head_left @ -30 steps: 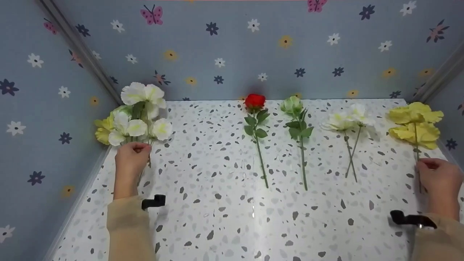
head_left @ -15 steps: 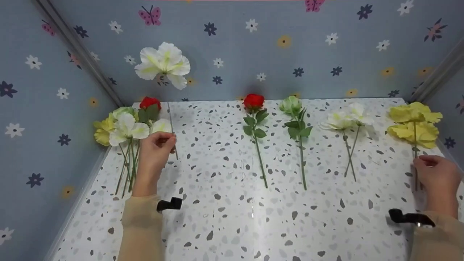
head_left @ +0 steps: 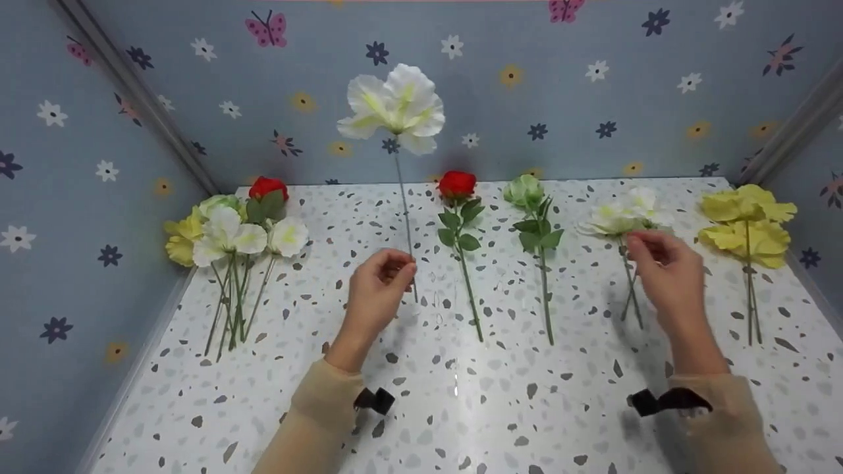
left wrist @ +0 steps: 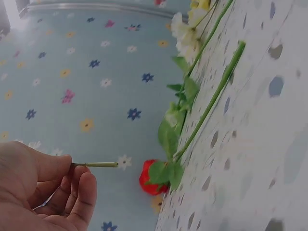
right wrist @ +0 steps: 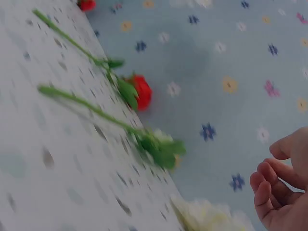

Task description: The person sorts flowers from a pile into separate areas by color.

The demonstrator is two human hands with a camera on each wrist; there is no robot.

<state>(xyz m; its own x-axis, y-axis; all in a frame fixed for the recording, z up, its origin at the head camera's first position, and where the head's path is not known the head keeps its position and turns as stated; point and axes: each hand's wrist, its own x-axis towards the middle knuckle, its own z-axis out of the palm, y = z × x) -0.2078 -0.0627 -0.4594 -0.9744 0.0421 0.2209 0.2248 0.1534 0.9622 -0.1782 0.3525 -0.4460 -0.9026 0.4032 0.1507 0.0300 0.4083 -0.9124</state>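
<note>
My left hand (head_left: 379,289) pinches the thin stem of a white artificial flower (head_left: 395,108), raised upright in front of the back wall. The lower end of that stem (left wrist: 101,164) sticks out past the thumb in the left wrist view. With nothing in it, my right hand (head_left: 668,276) is over a pair of white flowers (head_left: 616,218) with crossed stems, partly covering them. Its thumb and loosely bent fingers (right wrist: 263,192) stand apart in the right wrist view. A red rose (head_left: 456,186) and a pale green rose (head_left: 525,191) lie between my hands.
Two yellow flowers (head_left: 744,243) lie at the far right. On the left lies a bunch with white flowers (head_left: 227,234), a yellow flower (head_left: 184,238), a green rose and another red rose (head_left: 269,189). Patterned walls (head_left: 500,39) enclose the speckled table (head_left: 461,408) at back and sides.
My left hand has lifted the white flower off the left bunch and carried it right. My right hand has let go of the yellow flower, which lies down, and moved left to the white pair.
</note>
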